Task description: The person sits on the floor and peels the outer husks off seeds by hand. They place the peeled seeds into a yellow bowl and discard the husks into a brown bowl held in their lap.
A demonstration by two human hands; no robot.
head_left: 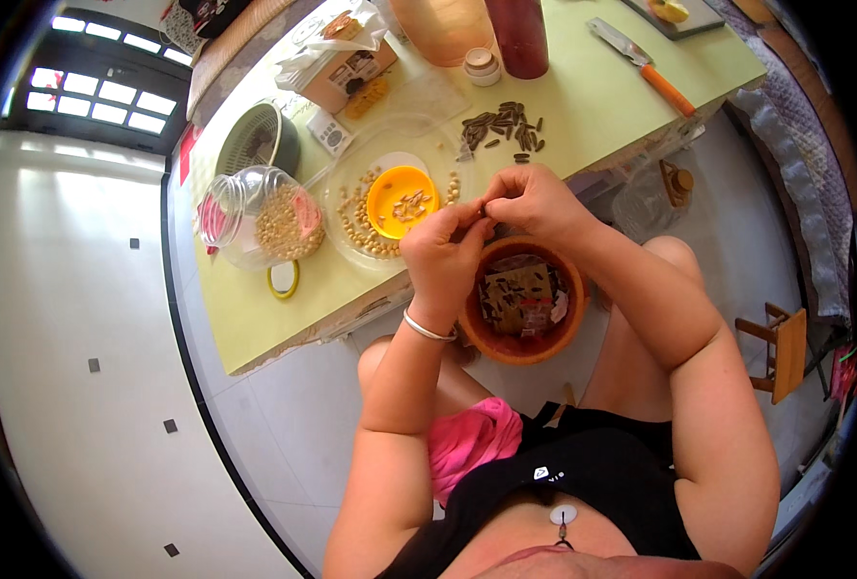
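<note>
My left hand (pixel 442 253) and my right hand (pixel 537 201) meet at the table's near edge, fingertips pinched together. Between them is a small dark sunflower seed, mostly hidden by the fingers. Just beyond lies a loose pile of dark striped sunflower seeds (pixel 506 124). To the left, a small yellow bowl (pixel 374 220) holds several pale kernels. It stands on a wide clear plate (pixel 337 172) with round tan beans scattered around the bowl. Below my hands, an orange-brown bin (pixel 517 353) between my legs contains dark shells and scraps.
A clear jar of beans (pixel 282 224) lies by a yellow-rimmed lid (pixel 284 280) and a grey-green basket (pixel 276 130). Farther back stand a tissue box (pixel 342 79), a white small-lidded jar (pixel 483 68) and a dark red cylinder (pixel 519 39). An orange-handled knife (pixel 655 77) lies right.
</note>
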